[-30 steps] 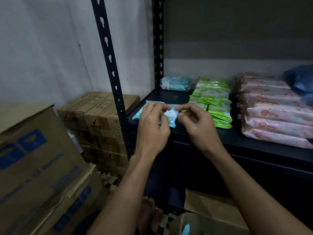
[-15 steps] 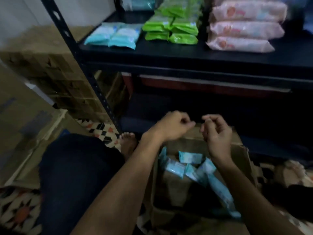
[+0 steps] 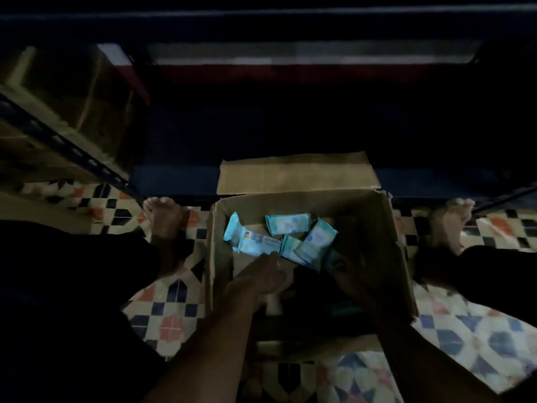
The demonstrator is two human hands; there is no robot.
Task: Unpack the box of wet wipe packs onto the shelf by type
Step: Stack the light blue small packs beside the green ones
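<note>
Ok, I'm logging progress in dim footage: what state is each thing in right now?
Cardboard box: open, flaps out, on the floor.
Blue wet wipe packs: several loose inside the box.
Left hand: inside the box, grip unclear.
Right hand: inside the box, too dark to tell.

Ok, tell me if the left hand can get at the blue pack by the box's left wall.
Probably yes. The left hand is already inside the open cardboard box, fingertips just short of the blue pack, and nothing covers it.
</note>
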